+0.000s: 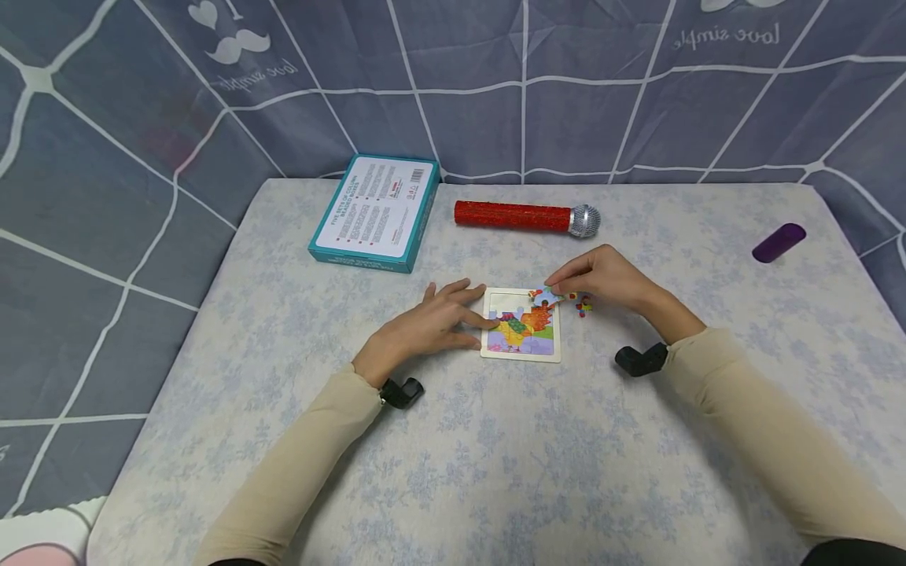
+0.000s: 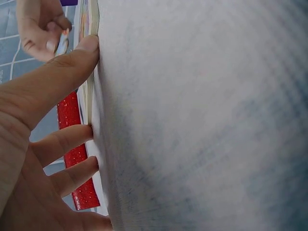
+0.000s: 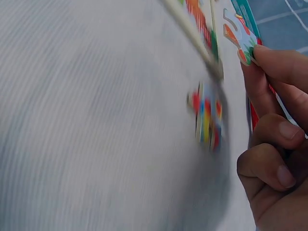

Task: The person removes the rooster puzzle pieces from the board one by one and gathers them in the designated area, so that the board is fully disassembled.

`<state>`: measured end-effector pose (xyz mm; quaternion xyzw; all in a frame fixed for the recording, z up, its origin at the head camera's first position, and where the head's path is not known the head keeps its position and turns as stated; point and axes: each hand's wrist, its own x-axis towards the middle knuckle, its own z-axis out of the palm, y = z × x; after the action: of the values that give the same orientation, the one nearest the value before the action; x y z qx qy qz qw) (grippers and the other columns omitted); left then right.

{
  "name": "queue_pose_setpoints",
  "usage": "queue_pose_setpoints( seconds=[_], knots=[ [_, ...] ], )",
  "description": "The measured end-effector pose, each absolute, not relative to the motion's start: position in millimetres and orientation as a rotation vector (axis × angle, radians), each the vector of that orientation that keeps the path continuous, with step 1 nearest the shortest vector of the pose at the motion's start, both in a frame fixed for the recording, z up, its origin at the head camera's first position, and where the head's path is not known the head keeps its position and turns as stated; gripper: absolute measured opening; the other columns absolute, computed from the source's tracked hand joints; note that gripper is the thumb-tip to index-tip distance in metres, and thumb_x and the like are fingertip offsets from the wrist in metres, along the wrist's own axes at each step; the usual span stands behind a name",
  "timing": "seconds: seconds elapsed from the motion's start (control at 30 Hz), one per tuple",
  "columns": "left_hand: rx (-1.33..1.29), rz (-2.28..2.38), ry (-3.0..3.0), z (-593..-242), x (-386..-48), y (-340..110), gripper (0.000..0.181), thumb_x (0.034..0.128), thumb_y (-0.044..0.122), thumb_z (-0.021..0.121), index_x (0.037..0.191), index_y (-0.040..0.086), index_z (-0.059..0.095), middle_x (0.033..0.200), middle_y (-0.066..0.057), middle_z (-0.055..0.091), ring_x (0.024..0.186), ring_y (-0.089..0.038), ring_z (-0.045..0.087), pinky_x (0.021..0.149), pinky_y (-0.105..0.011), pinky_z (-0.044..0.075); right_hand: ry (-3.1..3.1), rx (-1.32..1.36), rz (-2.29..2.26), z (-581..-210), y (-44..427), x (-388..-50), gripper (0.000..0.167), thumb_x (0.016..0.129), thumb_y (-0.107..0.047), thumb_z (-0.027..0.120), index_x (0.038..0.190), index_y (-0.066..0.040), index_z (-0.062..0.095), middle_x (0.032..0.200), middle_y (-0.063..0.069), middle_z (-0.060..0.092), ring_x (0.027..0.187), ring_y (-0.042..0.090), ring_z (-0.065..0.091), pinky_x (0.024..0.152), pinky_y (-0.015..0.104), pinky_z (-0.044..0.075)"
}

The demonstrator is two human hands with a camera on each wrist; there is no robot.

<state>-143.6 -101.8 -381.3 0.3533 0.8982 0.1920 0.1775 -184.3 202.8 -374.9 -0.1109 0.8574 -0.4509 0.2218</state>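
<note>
The left hand [image 1: 437,321], fingers extended, rests against the left rim of the puzzle tray [image 1: 520,358] on the bench [image 1: 453,456]; the right hand [image 1: 612,277] pinches a puzzle piece [image 3: 245,36] at the upper right corner. Brace the tray, match outline to gap, press flat.

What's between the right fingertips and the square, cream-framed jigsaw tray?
A light-blue, multicoloured jigsaw piece, pinched by the right hand. The right-wrist view shows it; in the head view it overlaps the far right corner of the tray.
</note>
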Motion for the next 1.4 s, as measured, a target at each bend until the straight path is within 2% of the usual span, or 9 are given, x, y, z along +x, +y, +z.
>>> queue_pose_setpoints(
  seconds=[0.2,0.43,0.6,0.73,1.0,1.4],
  knots=[
    [0.997,0.536,2.538,-381.2,-143.0,-100.9,0.038,0.0884,0.029,0.074,0.126,0.023,0.069,0.158,-0.010,0.031,0.149,-0.032,0.015,0.110,-0.071,0.009,2.378,-0.196,-1.201,-375.4,238.8,-177.8,0.029,0.089,-0.027,0.074,0.113,-0.010,0.076,0.113,0.002,0.072,0.102,0.008,0.059,0.088,0.033,0.045],
    [0.989,0.557,2.526,-380.8,-143.7,-100.9,0.041,0.0880,0.029,0.075,0.128,0.024,0.068,0.158,-0.011,0.030,0.148,-0.033,0.015,0.110,-0.071,0.007,2.434,-0.136,-1.116,-376.4,271.3,-173.3,0.031,0.091,-0.030,0.071,0.114,-0.010,0.075,0.123,0.004,0.067,0.105,0.009,0.052,0.087,0.035,0.041],
    [0.992,0.557,2.526,-381.1,-143.9,-101.3,0.041,0.0881,0.029,0.075,0.128,0.024,0.067,0.158,-0.011,0.031,0.148,-0.033,0.015,0.110,-0.071,0.007,2.450,-0.141,-1.088,-380.0,278.7,-173.7,0.031,0.091,-0.029,0.071,0.113,-0.008,0.075,0.122,0.006,0.068,0.106,0.007,0.051,0.086,0.030,0.041],
    [0.989,0.557,2.526,-381.6,-144.1,-101.0,0.041,0.0881,0.030,0.074,0.128,0.024,0.067,0.158,-0.010,0.031,0.148,-0.033,0.015,0.109,-0.071,0.007,2.491,-0.170,-1.056,-381.0,277.7,-173.6,0.026,0.091,-0.025,0.071,0.109,-0.007,0.077,0.118,0.007,0.070,0.100,0.009,0.052,0.079,0.024,0.042],
    [0.986,0.553,2.528,-381.8,-143.9,-100.9,0.042,0.0881,0.030,0.074,0.129,0.023,0.067,0.158,-0.010,0.030,0.148,-0.033,0.015,0.110,-0.071,0.007,2.610,-0.224,-0.960,-376.2,269.5,-171.2,0.017,0.087,-0.020,0.072,0.097,-0.009,0.079,0.100,0.005,0.073,0.081,0.014,0.049,0.066,0.025,0.041],
    [0.991,0.575,2.529,-383.1,-144.2,-101.7,0.041,0.0882,0.030,0.074,0.128,0.022,0.067,0.158,-0.011,0.030,0.148,-0.033,0.015,0.110,-0.071,0.006,2.621,-0.242,-0.971,-381.6,269.6,-171.2,0.017,0.088,-0.021,0.073,0.096,-0.006,0.076,0.084,0.000,0.071,0.077,0.015,0.051,0.065,0.027,0.042]
  ],
)
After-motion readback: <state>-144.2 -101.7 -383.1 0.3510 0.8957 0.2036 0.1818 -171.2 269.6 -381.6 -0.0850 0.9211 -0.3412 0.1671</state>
